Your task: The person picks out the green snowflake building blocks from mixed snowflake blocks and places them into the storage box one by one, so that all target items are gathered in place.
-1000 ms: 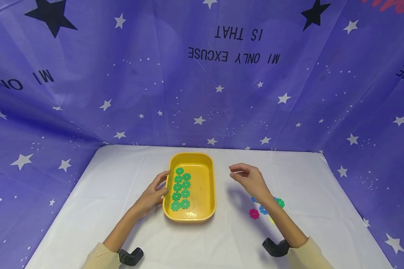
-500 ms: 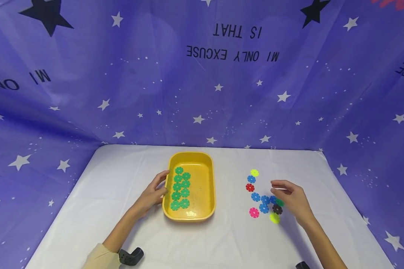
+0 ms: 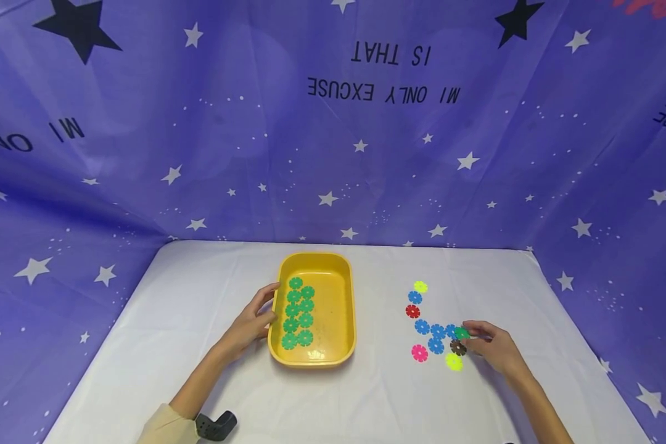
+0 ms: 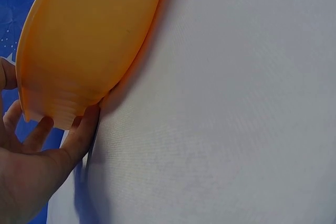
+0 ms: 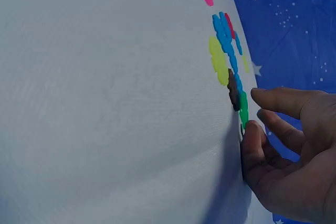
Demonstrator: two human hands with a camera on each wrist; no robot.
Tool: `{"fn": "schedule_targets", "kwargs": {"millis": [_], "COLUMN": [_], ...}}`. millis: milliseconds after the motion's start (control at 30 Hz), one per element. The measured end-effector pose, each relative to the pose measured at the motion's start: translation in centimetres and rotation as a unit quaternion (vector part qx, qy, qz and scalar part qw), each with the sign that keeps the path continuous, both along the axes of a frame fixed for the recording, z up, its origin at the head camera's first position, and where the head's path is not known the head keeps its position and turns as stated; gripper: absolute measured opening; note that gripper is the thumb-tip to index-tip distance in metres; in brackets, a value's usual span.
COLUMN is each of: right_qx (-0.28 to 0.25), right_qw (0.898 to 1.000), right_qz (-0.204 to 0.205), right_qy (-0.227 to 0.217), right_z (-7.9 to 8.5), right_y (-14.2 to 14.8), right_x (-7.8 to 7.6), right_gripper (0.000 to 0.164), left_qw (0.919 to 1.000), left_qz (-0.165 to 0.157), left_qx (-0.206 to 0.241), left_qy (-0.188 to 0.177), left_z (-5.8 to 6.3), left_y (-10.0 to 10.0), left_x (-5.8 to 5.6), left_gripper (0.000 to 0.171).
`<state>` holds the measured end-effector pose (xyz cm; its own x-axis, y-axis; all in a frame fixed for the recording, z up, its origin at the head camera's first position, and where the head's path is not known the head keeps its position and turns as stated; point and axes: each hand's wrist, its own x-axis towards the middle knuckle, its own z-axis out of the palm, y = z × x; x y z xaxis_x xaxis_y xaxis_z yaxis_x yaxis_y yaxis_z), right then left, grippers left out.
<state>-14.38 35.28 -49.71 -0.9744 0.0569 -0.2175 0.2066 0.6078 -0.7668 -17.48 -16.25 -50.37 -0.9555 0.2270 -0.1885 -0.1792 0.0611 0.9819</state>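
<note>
A yellow plastic tray (image 3: 341, 357) stands on the white cloth in the head view. Several green notched building discs (image 3: 305, 320) lie in two columns along its left side. My left hand (image 3: 250, 320) holds the tray's left wall, fingertips at the rim; the left wrist view shows the hand (image 4: 42, 156) against the outer wall. On the right, my right hand (image 3: 494, 348) reaches the green disc (image 3: 462, 333) at the end of a loose group. In the right wrist view, thumb and forefinger stand apart beside that green disc (image 5: 244, 109), the thumb tip at its edge.
Around the green disc lie several blue discs (image 3: 437, 332), a brown disc (image 3: 457, 348), a yellow disc (image 3: 454, 362), a pink disc (image 3: 419, 353) and a red disc (image 3: 413, 311). A purple starred cloth (image 3: 333, 154) hangs behind the table.
My right hand has moved from beside the tray rightward and toward me, down to the green disc, uncovering the loose discs. My left hand and the tray have stayed in place.
</note>
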Motion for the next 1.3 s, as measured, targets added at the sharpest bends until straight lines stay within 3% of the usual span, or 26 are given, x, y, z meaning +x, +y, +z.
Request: {"fn": "schedule_targets", "kwargs": {"millis": [367, 733, 1067, 1300], "right_qx": [0.052, 0.014, -0.055, -0.079], "right_qw": [0.998, 1.000, 0.998, 0.995], "right_qz": [-0.012, -0.014, -0.028, -0.030], "right_qy": [0.017, 0.007, 0.012, 0.047], "right_z": [-1.3, -1.4, -0.8, 1.1], "right_y": [0.3, 0.4, 0.6, -0.5], "right_x": [-0.9, -1.2, -1.0, -1.2], "right_gripper": [0.043, 0.033, 0.029, 0.033], "left_qw": [1.0000, 1.0000, 1.0000, 1.0000], "left_qz": [0.003, 0.006, 0.002, 0.001], "left_qx": [0.004, 0.004, 0.000, 0.002], "left_qy": [0.000, -0.005, -0.004, -0.003], "left_z": [0.0, -0.2, 0.0, 0.0], "left_y": [0.0, 0.1, 0.0, 0.0], "left_x": [0.0, 0.0, 0.1, 0.1], "left_gripper": [0.074, 0.073, 0.073, 0.074]}}
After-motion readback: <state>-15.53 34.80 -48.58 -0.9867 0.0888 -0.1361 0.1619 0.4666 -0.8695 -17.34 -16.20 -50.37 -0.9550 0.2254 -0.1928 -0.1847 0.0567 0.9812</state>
